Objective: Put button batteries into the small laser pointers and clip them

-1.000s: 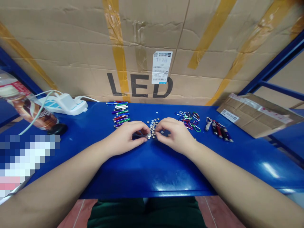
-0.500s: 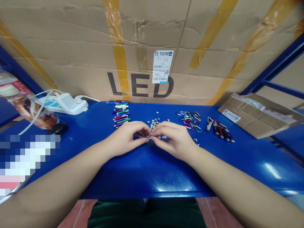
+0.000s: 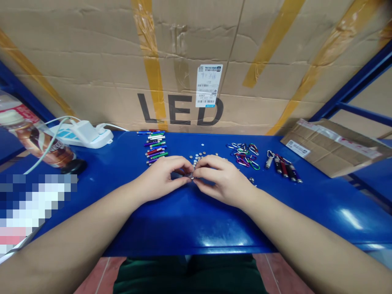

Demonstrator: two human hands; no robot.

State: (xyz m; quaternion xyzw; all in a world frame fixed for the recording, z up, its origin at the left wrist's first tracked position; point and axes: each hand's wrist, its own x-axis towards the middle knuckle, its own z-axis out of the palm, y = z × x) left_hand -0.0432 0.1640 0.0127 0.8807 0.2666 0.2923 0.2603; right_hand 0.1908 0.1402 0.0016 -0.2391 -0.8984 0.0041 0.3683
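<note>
My left hand [image 3: 163, 176] and my right hand [image 3: 225, 178] meet fingertip to fingertip over the middle of the blue table. Thumb and fingers of both are pinched round a small silvery piece, mostly hidden and too small to name. Just behind the fingertips lies a loose scatter of button cells [image 3: 197, 157]. Beyond my left hand, slim metal flashlight tubes [image 3: 157, 149] in several colours form a column. Coloured carabiner clips [image 3: 243, 154] are heaped behind my right hand. Farther right lies a row of short keychain flashlights [image 3: 284, 168] with clips on them.
A large cardboard box [image 3: 107, 77] marked LED walls off the back of the blue table [image 3: 196, 228]. At the left are a drink bottle [image 3: 45, 143] and a white power strip [image 3: 88, 138] with cables. A smaller carton [image 3: 335, 147] sits at the right.
Both hands stay together in nearly the same spot. The right fingertips have shifted slightly left, and its fingers have rearranged a little round the small piece.
</note>
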